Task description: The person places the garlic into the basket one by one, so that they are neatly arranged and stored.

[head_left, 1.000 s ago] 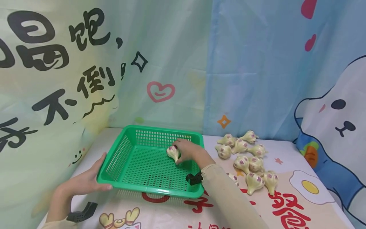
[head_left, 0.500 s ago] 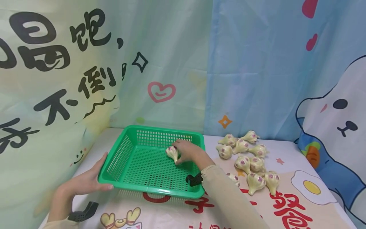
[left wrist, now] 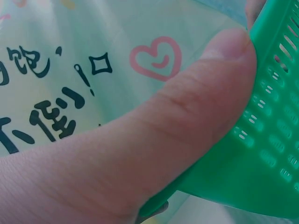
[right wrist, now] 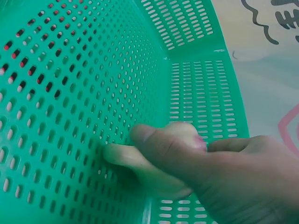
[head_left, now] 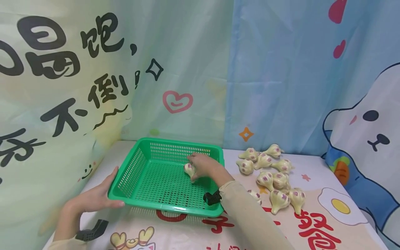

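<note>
A garlic bulb (right wrist: pixel 156 175) is gripped by the fingers (right wrist: pixel 229 145) of the right hand (head_left: pixel 204 166); the gap between thumb and fingers is narrowed to the body of the bulb. The rounded body, rather than the tapered neck, is held, presumably because a firmer purchase is offered there. The neck is left free and is directed toward the near side of the green basket (head_left: pixel 162 208). The bulb is located inside the basket, in its right half. Whether the basket floor is touched by the bulb cannot be determined.

The left hand (head_left: pixel 93 199) is placed at the near left corner of the basket. Its fingers are spread wide: the thumb is laid at the near side, and the other fingers are extended along the outside of the left wall. The corner is thus braced on two sides, probably so that a light basket is prevented from sliding.

The basket is set upright on the counter (head_left: pixel 307 158), so that access from above is permitted. The right sleeve (head_left: pixel 250 215) is passed over its right rim.

Further garlic bulbs (head_left: pixel 279 199) are grouped on the counter to the right of the basket, one partly hidden by the sleeve. This side appears suited to right-hand reach. A printed curtain (head_left: pixel 275 69) is hung behind.
</note>
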Tool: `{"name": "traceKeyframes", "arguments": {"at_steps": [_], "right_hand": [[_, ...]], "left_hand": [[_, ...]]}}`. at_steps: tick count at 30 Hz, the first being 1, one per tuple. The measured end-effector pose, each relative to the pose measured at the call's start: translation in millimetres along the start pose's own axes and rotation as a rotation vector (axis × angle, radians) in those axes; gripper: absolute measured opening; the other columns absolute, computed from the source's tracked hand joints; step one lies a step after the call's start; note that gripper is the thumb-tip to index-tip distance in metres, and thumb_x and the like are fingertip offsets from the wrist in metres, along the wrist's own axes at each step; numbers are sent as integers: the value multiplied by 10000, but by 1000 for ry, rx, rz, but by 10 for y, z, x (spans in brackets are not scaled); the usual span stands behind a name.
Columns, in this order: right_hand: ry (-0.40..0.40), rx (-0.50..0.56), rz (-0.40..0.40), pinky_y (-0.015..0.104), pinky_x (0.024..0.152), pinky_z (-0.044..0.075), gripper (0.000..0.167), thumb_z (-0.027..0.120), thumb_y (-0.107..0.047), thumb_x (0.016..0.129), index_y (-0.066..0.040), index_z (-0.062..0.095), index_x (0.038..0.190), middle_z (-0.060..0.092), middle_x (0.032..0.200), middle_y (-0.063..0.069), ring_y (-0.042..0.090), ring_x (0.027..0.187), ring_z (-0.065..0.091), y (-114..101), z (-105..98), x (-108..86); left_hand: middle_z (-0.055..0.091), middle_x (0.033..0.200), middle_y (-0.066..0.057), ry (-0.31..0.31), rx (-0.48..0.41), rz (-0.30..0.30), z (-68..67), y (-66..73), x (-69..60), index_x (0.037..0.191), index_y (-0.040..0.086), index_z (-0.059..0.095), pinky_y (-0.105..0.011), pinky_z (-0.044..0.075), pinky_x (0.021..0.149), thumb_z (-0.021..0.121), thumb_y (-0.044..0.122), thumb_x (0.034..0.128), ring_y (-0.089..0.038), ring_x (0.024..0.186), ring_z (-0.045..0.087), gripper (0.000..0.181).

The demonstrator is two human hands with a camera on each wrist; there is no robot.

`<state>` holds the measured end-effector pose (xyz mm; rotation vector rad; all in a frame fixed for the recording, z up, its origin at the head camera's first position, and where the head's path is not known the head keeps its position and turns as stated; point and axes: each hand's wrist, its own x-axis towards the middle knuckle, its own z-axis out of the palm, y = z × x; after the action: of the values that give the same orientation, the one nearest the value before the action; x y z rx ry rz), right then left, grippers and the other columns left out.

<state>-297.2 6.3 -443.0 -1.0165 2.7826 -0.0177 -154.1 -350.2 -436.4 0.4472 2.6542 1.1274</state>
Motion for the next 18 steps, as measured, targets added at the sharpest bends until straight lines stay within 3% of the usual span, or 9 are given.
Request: {"name": "traceKeyframes", "arguments": {"at_steps": [8,18], "right_hand": [[34,22,8,405,1080,362,912,751,-501,753,-142,338,1482,352,1522,89,249,1402,330,-11,-108,-101],[156,107,58,418,929,476,946,736,-532,752,-199,276,1509,341,1527,38,242,1293,475,63,-342,-434]], "left_hand": [[20,1534,-344,3,22,-2,14,-22,7,1498,26,-147,-691,211,1009,773,283,765,-547,1367,118,1204],[35,1520,-361,0,32,-1,-1,-5,5,1491,0,-147,-693,228,999,768,285,772,-552,1355,137,1199]]}}
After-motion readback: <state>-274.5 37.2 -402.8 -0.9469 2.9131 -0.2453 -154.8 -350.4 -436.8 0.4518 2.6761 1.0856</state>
